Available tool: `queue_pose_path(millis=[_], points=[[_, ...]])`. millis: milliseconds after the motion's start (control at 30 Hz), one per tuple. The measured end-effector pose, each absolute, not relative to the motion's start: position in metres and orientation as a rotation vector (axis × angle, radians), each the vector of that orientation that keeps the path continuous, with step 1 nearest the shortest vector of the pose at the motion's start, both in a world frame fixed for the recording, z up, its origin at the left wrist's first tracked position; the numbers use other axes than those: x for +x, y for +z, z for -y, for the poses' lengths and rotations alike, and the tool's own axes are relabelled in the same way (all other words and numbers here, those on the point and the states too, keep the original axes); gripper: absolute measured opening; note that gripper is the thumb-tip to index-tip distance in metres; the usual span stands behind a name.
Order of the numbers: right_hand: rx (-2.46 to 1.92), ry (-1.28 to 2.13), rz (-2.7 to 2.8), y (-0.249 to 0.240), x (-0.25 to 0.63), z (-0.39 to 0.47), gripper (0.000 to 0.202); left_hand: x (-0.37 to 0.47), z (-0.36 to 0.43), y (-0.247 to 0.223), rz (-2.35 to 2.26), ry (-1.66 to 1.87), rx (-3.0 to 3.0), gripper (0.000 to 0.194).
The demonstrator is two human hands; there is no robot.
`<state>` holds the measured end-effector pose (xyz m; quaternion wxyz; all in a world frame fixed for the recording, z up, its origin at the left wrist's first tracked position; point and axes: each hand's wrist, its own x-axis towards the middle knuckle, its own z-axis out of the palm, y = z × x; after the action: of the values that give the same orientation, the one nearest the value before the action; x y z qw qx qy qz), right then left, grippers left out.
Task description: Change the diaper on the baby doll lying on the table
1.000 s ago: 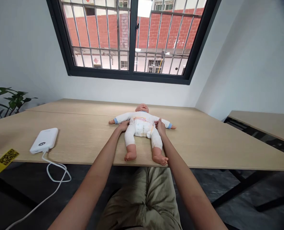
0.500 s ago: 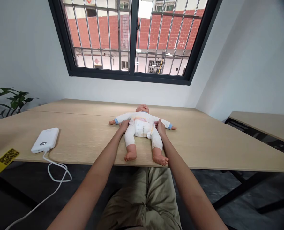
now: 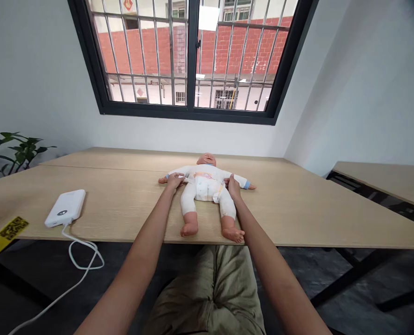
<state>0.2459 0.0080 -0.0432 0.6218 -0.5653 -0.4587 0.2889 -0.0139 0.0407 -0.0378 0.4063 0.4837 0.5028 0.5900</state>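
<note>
A baby doll (image 3: 192,217) in a white suit with blue cuffs lies on its back, feet toward me and arms spread. Round its hips is a white diaper (image 3: 207,190) with coloured print. My left hand (image 3: 175,180) is at the doll's hip on the left, fingers closed on the diaper's side edge, which is drawn outward. On the opposite hip, my right hand (image 3: 233,188) has its fingers bent against the diaper's other side; the fingertips are partly hidden.
The doll lies on a light wooden table (image 3: 297,209). A white power bank (image 3: 65,208) with a white cable (image 3: 84,267) is at the left, near a yellow tag (image 3: 4,238). A plant (image 3: 23,151) stands far left. Beyond the table is a barred window (image 3: 189,111).
My left hand has moved outward to the left, away from the doll's hip, pulling the diaper's side edge. My right hand stays nearly in place. The view has tilted slightly.
</note>
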Motion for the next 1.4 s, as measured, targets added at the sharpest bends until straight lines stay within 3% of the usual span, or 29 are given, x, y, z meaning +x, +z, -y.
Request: queue_pose_path(millis=[267, 733, 967, 1133, 1400], points=[[-1.285, 0.672, 1.092, -0.038, 0.242, 0.001, 0.058, -0.019, -0.04, -0.025, -0.906, 1.714, 0.809, 0.039], [-1.274, 0.545, 1.245, -0.045, 0.245, -0.008, 0.05, -0.017, -0.033, -0.023, -0.91, 1.643, 0.855, 0.026], [-1.279, 0.553, 1.244, -0.045, 0.245, -0.007, 0.052, -0.014, -0.039, -0.034, -0.939, 1.457, 0.825, 0.045], [-1.283, 0.534, 1.251, -0.045, 0.244, -0.006, 0.054, -0.014, -0.048, -0.034, -0.854, 1.34, 0.846, 0.021], [-1.279, 0.527, 1.259, -0.045, 0.244, -0.008, 0.054, -0.025, -0.047, -0.039, -1.066, 1.288, 0.928, 0.033]])
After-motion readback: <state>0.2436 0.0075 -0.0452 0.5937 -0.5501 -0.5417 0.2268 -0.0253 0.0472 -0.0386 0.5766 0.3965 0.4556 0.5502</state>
